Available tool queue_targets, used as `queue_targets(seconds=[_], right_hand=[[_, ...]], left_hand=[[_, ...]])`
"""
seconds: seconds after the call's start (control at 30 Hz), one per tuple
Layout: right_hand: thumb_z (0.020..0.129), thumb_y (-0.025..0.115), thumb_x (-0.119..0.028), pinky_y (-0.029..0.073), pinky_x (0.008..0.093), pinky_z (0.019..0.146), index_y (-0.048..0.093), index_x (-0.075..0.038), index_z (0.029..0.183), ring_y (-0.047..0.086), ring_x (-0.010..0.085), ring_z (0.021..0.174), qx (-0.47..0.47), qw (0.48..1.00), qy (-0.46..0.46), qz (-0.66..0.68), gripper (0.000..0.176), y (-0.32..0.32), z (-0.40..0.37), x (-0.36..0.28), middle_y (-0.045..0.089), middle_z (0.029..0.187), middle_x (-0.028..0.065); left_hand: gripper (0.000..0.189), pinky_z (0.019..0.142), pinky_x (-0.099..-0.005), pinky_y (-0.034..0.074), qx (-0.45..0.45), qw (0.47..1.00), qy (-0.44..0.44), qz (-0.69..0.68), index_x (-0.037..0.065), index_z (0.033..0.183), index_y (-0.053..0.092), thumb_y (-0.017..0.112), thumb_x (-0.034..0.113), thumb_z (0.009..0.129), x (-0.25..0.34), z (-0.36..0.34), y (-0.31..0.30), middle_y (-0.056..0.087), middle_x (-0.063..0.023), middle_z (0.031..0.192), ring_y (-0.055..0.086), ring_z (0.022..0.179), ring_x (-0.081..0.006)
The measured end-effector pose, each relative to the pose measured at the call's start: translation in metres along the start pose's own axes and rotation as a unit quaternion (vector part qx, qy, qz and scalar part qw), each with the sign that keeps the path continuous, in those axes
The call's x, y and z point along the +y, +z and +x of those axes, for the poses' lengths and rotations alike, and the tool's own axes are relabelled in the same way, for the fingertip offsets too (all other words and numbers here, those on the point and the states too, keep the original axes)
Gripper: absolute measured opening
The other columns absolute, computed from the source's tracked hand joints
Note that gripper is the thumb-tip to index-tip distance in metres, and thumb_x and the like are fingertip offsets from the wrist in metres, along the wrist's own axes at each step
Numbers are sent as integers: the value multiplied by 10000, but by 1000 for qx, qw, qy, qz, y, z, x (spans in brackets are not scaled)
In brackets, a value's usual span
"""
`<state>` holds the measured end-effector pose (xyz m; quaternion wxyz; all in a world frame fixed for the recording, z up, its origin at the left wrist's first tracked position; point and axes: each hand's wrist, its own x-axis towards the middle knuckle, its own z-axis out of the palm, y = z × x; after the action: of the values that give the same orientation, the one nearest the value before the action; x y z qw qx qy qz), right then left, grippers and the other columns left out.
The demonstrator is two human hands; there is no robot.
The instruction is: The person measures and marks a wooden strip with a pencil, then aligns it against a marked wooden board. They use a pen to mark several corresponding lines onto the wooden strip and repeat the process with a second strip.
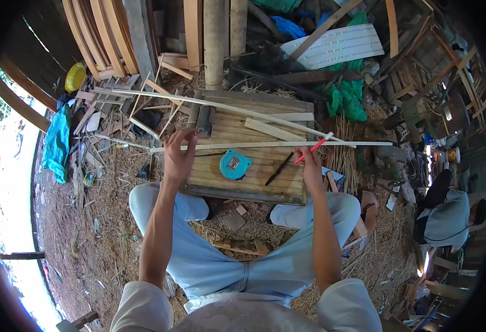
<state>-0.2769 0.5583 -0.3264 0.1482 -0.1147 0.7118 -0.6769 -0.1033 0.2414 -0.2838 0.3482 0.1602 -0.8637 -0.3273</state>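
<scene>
A long thin wooden strip (243, 145) lies across a low slatted bench (215, 180). My left hand (179, 153) pinches the strip near its left end. In my right hand (308, 162) is a red marker (316, 148), tilted across the same strip. Between my hands sits a teal tape measure (235, 164), with a black pen (279, 169) to its right. Another long strip (237, 107) runs diagonally behind and meets the first at the right. A dark block (205, 122) stands beyond my left hand, and a short flat piece (274, 130) lies on the bench.
Thin frame pieces (144, 126) and scraps lie to the left, near a teal cloth (58, 144). Posts (214, 44) rise behind the bench. Green plastic (353, 99) and stacked wood fill the back right. Another person (446, 221) is at the far right.
</scene>
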Motion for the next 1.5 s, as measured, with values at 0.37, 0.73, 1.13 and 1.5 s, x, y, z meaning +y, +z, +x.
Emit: queue_targets(seconds=[0.37,0.73,1.13,1.5], right_hand=[[1020,622,-248,384,225,582,698,-13,1094,481,48,665,14,994,-106,-16,258,-4,-4,-23,628,824,4],[997,641,-184,504,243,733,714,-32,1090,630,103,807,7,987,-124,-104,193,-7,13,-45,699,895,46],[1040,584,-246,535,297,809,680,-14,1174,686,154,931,97,969,-145,-175,284,-60,58,-66,723,964,100],[790,806,-110,496,359,778,681,-80,1147,675,285,889,-68,858,-369,-350,379,24,13,-87,714,979,106]], left_hand=[[69,837,-380,493,-56,995,-54,-55,19,947,677,635,73,946,30,29,-8,700,-120,841,680,819,-261],[308,888,-404,476,-220,969,115,-22,37,1108,656,772,148,845,57,19,85,670,-106,991,653,924,-277],[331,902,-415,436,-290,947,97,92,67,1124,652,757,99,812,46,6,128,662,-93,1023,610,1009,-290],[222,738,-391,473,-242,962,121,48,52,1038,700,742,57,821,92,44,51,675,-85,934,631,757,-290]])
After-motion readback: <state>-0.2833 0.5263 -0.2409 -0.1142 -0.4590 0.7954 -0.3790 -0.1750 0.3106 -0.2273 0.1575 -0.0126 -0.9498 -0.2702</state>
